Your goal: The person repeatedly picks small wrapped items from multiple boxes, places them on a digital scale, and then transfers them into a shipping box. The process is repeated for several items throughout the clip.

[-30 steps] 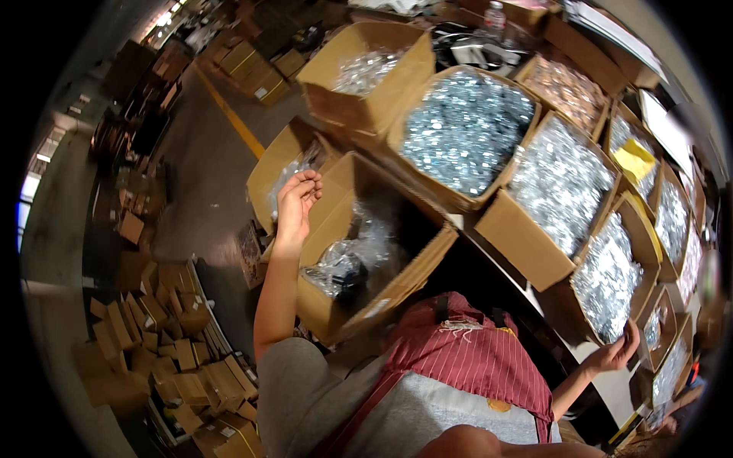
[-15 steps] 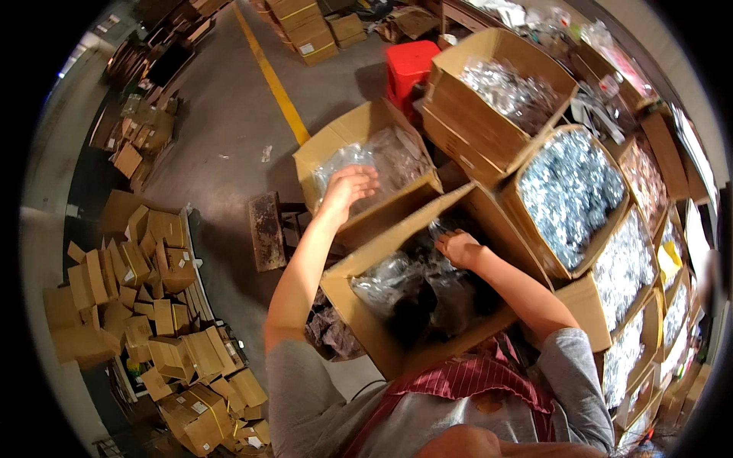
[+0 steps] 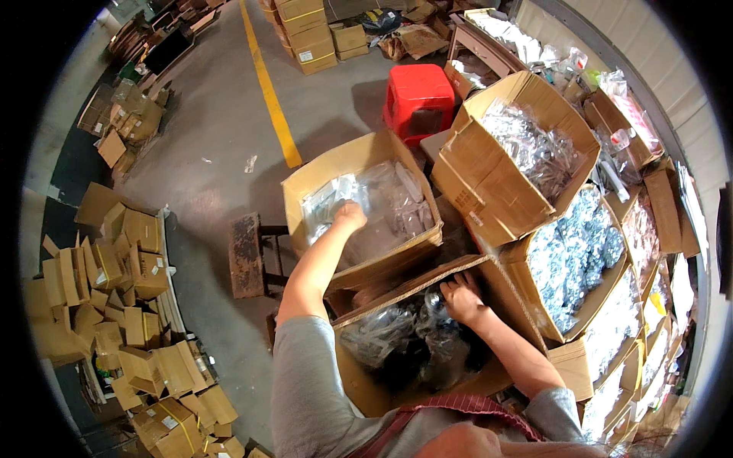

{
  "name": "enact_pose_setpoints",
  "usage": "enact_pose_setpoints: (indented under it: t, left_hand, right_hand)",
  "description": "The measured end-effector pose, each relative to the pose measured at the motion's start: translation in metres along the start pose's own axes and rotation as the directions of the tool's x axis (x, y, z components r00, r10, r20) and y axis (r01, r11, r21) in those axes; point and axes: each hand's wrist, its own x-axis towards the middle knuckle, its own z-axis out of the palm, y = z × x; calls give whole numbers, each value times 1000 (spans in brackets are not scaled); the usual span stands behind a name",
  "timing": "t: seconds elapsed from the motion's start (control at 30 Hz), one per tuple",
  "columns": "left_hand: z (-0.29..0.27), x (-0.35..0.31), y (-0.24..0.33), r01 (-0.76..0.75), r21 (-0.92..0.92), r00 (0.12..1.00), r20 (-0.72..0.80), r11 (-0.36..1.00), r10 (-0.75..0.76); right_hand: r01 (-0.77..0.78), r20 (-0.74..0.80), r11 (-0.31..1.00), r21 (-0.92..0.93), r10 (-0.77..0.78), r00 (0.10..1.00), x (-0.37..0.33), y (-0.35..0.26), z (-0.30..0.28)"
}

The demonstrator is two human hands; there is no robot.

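Observation:
My left hand (image 3: 350, 216) reaches into an open cardboard box ahead of me, its fingers curled down at a pile of clear plastic packets (image 3: 327, 200). What the fingertips grip is hidden. Looser clear plastic (image 3: 397, 202) fills the right side of that far box (image 3: 309, 179). Closer to my body, my right hand (image 3: 463, 299) is inside the near cardboard box (image 3: 353, 362), with bent fingers at a clear plastic bag (image 3: 435, 307) by the far right corner. More crinkled clear bags (image 3: 382, 332) lie in this box, over dark contents.
Right of me stand cardboard boxes full of shiny clear (image 3: 527, 145) and bluish plastic pieces (image 3: 573, 259). A red stool (image 3: 418, 99) is behind the far box, and a worn bench (image 3: 247, 256) to its left. Flattened and open cartons (image 3: 145, 305) pile up at left.
My left hand has gone lower into the far box and its fingers have curled. My right hand stays at the near box's far right corner. The whole view has shifted.

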Motion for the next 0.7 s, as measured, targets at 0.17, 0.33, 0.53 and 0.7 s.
enact_pose_setpoints:
  t: [0.17, 0.33, 0.53, 0.7]
  left_hand:
    - [57, 52, 32, 362, -92, 887, -272, 927, -374]
    - [24, 28, 27, 224, -66, 967, -110, 972, -230]
    - [18, -5, 32, 177, -110, 965, -177, 978, -194]
    - [19, 9, 11, 72, -24, 896, -437, 997, -76]
  right_hand:
    - [-69, -168, 754, 653, 234, 958, -11, 11, -24]
    - [-107, -79, 758, 643, 204, 976, -3, 13, -32]
    - [-184, 72, 873, 452, 170, 983, -8, 25, -30]
    - [-277, 168, 871, 405, 227, 959, -11, 44, -12]
